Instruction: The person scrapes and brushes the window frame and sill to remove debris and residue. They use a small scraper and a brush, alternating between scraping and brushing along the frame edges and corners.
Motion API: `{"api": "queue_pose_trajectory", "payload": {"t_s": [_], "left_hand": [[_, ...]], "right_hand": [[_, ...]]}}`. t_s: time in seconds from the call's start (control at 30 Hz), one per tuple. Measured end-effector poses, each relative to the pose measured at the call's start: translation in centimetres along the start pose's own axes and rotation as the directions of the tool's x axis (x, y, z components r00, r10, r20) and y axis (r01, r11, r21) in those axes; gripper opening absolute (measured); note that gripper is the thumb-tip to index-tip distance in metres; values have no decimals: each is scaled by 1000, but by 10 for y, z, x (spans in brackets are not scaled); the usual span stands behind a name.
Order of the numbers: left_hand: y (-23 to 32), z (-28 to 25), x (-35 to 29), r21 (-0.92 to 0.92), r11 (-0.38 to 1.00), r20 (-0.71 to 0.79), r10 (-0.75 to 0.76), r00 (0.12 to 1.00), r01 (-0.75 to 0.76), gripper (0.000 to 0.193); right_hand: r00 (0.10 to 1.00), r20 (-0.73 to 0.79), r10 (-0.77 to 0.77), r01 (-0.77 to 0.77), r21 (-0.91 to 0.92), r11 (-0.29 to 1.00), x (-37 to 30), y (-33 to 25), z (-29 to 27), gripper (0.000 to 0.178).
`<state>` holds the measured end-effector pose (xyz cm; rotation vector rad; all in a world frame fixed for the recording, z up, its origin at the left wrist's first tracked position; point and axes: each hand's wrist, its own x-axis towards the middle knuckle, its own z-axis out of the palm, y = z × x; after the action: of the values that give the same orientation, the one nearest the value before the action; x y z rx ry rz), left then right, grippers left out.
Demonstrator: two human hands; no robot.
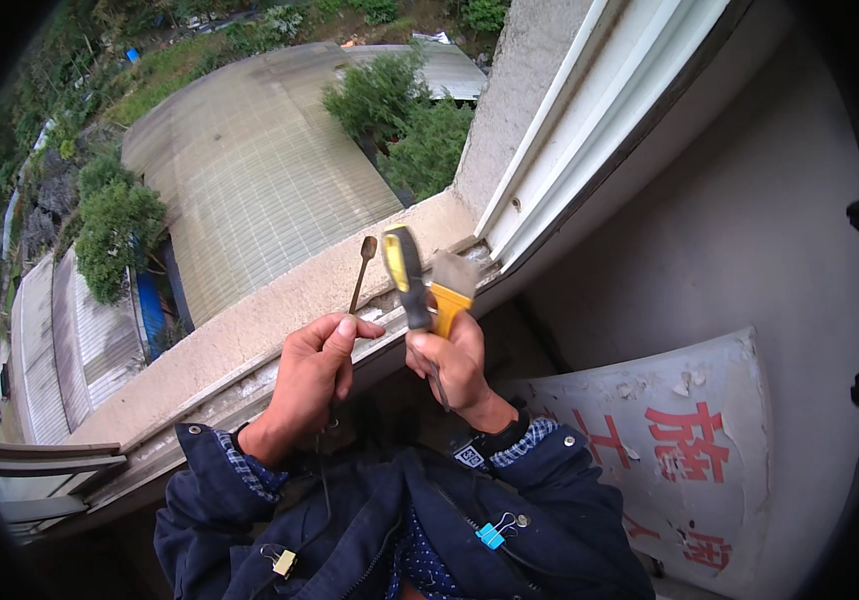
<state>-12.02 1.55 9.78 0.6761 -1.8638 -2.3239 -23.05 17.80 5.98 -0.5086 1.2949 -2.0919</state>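
My left hand [312, 372] is closed, pinching a thin metal rod tool with a small spoon-like tip [368, 248] that points up and away. Beside it, my right hand [453, 368] wraps round two tools at once. One is a screwdriver with a black and yellow handle [406, 275], handle end up, its thin shaft emerging below the fist. The other has a yellow handle [449, 305] and a broad pale end, blurred; I cannot tell whether it is a brush or a scraper. Both hands are just above the window track [240, 392], which has whitish debris along it.
Outside the rough concrete sill [250, 320] is a drop to corrugated roofs [260, 160] and trees. A white window frame [590, 120] rises at the right. Below it, a curved board with red characters [685, 450] leans by the wall. Clips hang on my dark jacket.
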Motion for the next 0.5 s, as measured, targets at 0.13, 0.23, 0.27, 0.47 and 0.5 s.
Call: {"api": "queue_pose_trajectory", "payload": {"t_s": [0.13, 0.23, 0.27, 0.47, 0.5], "left_hand": [[0, 0, -3, -84, 996, 74, -32, 997, 38, 32], [-5, 3, -9, -44, 997, 129, -58, 990, 65, 32], [-7, 4, -10, -37, 996, 163, -77, 984, 84, 32], [-16, 6, -15, 66, 983, 323, -185, 928, 173, 34], [-17, 6, -15, 104, 976, 311, -217, 926, 193, 37]], "right_hand": [[977, -39, -208, 209, 24, 978, -9, 7, 9, 20], [999, 24, -32, 35, -157, 987, -7, 11, 7, 28], [999, 7, -38, 39, -213, 976, -6, 14, 8, 33], [988, 129, 90, -50, -287, 957, -11, 20, 1, 24], [996, 64, 63, -44, -262, 964, -12, 23, 4, 22]]}}
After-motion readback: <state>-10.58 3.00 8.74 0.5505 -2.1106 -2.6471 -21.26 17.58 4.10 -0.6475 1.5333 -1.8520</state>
